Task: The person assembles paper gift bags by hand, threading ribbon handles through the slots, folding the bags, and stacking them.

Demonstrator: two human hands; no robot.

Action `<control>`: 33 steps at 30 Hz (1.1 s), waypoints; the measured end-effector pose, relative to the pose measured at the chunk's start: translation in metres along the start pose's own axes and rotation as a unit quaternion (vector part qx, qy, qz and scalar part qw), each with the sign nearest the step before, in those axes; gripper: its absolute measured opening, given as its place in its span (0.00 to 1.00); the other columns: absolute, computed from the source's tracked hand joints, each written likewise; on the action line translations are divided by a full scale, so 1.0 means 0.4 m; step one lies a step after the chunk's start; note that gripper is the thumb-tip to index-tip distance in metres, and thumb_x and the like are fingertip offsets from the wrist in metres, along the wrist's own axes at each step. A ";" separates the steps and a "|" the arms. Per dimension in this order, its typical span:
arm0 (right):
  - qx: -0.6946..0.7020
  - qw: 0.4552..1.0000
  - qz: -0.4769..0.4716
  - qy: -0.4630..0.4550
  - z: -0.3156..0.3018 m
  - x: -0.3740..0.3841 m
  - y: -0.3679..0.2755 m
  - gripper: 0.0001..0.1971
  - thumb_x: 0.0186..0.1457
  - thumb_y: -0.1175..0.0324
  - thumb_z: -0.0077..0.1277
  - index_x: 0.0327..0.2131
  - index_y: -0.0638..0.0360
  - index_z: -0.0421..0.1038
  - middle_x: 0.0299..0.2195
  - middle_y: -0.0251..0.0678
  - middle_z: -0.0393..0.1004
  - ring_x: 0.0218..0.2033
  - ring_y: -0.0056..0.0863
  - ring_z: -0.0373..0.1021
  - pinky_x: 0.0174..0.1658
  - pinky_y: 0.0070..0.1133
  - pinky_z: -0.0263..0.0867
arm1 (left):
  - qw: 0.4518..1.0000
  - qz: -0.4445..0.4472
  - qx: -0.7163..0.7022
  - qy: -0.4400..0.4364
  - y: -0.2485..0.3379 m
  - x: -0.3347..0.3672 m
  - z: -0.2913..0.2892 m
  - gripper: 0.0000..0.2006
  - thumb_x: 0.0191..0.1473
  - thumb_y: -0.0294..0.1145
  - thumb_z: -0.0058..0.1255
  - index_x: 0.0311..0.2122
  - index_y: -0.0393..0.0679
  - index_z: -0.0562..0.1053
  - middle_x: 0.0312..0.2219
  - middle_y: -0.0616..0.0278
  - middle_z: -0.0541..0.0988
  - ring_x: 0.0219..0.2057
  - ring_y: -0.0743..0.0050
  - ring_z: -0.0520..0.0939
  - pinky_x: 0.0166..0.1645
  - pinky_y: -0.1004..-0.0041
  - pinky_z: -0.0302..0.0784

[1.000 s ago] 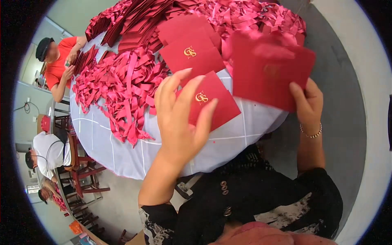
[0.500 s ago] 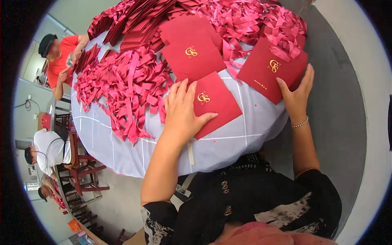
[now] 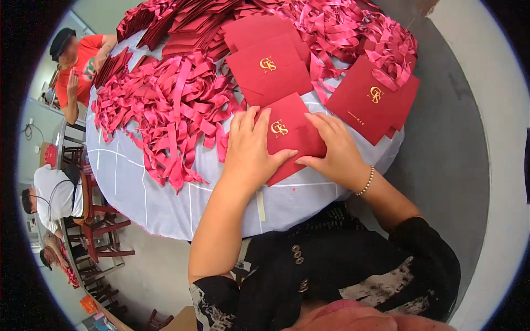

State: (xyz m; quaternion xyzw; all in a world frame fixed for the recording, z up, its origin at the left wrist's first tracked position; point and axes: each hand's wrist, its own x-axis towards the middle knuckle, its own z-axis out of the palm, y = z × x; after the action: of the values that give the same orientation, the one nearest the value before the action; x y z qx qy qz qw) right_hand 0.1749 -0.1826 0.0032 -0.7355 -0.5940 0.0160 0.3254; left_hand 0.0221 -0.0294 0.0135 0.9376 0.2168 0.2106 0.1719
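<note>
A flat red paper gift bag (image 3: 290, 135) with a gold emblem lies in front of me on the cloth-covered table. My left hand (image 3: 251, 146) rests along its left side, fingers stretched toward the top edge and thumb spread over its front. Across from it, my right hand (image 3: 337, 146) touches the bag's right part, fingers and thumb apart. Just beyond lies another red bag (image 3: 268, 69) on more of the same. To the right, a further emblem-marked bag (image 3: 370, 102) overlaps others. What the fingertips press beneath the bag is hidden.
Pink ribbons (image 3: 176, 116) pile up on the left, with more ribbons (image 3: 386, 47) at the far right. Stacked red bags (image 3: 193, 27) stand at the back. A person in a red shirt (image 3: 83, 69) is at the table's left edge. Dark wooden stools (image 3: 102, 234) stand beyond.
My right hand has left the bag on the right and come leftward to the middle bag. My left hand stays on the middle bag.
</note>
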 end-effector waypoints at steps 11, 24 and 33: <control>0.109 0.992 0.045 0.040 0.002 -0.016 -0.014 0.45 0.32 0.69 0.73 0.57 0.60 0.60 0.49 0.46 0.67 0.52 0.45 0.64 0.56 0.33 0.62 | 0.991 -0.028 -0.073 0.109 0.044 0.004 -0.082 0.34 0.33 0.29 0.71 0.50 0.36 0.71 0.43 0.51 0.71 0.48 0.49 0.70 0.54 0.61 0.68; -0.114 0.985 -0.094 0.086 -0.076 0.163 0.072 0.13 0.47 0.69 0.61 0.38 0.59 0.75 0.39 0.41 0.72 0.42 0.40 0.69 0.47 0.33 0.64 | 0.978 -0.102 -0.178 0.017 -0.079 -0.010 -0.096 0.17 0.48 0.30 0.63 0.40 0.37 0.70 0.31 0.52 0.80 0.35 0.60 0.82 0.41 0.69 0.75; -0.243 0.956 -0.115 0.116 -0.069 0.283 0.179 0.06 0.51 0.71 0.51 0.25 0.62 0.75 0.24 0.45 0.74 0.24 0.46 0.72 0.28 0.35 0.68 | 0.982 -0.115 -0.151 0.021 -0.101 -0.003 -0.076 0.16 0.49 0.36 0.63 0.39 0.38 0.73 0.31 0.48 0.80 0.33 0.51 0.82 0.38 0.63 0.76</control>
State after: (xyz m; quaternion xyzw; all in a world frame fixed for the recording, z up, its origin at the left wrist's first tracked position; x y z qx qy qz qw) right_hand 0.2814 -0.1012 0.0305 -0.7161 -0.6186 -0.2516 0.2030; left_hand -0.0066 0.0113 0.0221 0.8650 0.2927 0.2392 0.3300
